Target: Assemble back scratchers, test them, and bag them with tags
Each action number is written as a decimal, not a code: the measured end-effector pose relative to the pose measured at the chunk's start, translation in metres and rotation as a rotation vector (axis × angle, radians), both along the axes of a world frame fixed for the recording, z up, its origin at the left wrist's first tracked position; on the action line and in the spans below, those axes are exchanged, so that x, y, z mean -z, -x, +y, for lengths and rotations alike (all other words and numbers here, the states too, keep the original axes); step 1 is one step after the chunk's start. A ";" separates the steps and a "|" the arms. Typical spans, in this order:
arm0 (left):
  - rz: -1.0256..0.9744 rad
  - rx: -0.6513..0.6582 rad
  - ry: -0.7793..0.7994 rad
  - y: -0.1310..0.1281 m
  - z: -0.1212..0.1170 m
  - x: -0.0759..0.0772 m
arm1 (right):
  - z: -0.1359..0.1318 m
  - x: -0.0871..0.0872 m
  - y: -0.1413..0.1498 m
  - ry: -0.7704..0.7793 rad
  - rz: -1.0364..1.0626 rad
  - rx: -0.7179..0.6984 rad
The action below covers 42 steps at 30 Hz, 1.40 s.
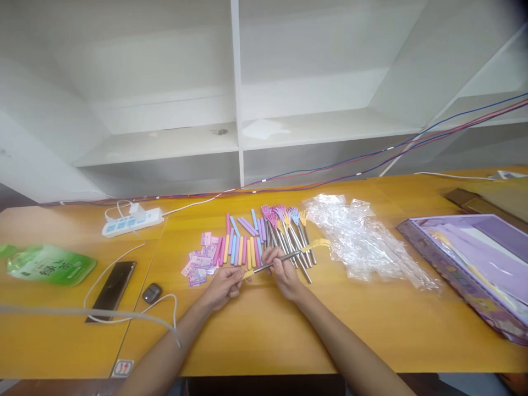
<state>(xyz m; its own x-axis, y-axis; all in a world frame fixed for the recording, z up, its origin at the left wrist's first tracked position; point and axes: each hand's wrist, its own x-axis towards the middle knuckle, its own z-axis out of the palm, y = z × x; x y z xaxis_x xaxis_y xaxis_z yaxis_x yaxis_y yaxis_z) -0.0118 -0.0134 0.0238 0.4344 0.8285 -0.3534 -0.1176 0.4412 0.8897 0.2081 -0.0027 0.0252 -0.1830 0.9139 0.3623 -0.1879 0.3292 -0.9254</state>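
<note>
My left hand (225,287) is closed around a yellow handle sleeve (248,274), most of it hidden in the fingers. My right hand (284,274) grips the metal rod of a back scratcher (292,254), whose yellow claw points to the right. Rod and sleeve meet in line between the two hands; how far one sits inside the other I cannot tell. Beyond the right hand lies a bunch of back scratchers (297,234) with pink, blue, yellow and purple claws. Pink, yellow, blue and purple handle sleeves (241,250) lie behind my hands, beside small printed cards (201,263).
Clear plastic bags (363,242) are heaped right of the scratchers, near an open purple box (466,269). On the left are a power strip (134,221), a phone (112,289), a dark earbud case (152,293), a green bottle (51,265) and a white cable (136,318).
</note>
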 end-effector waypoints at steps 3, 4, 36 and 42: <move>0.072 -0.012 -0.093 0.002 0.001 0.003 | -0.003 0.000 0.002 0.012 -0.034 0.017; 0.120 -0.021 -0.172 0.003 0.002 0.003 | -0.003 -0.001 0.001 0.019 -0.035 0.007; 0.141 -0.584 -0.700 0.033 0.019 -0.006 | 0.023 -0.002 -0.048 0.229 -0.028 0.278; 0.211 -0.592 -0.694 0.030 0.015 -0.008 | 0.023 0.000 -0.047 0.251 -0.015 0.282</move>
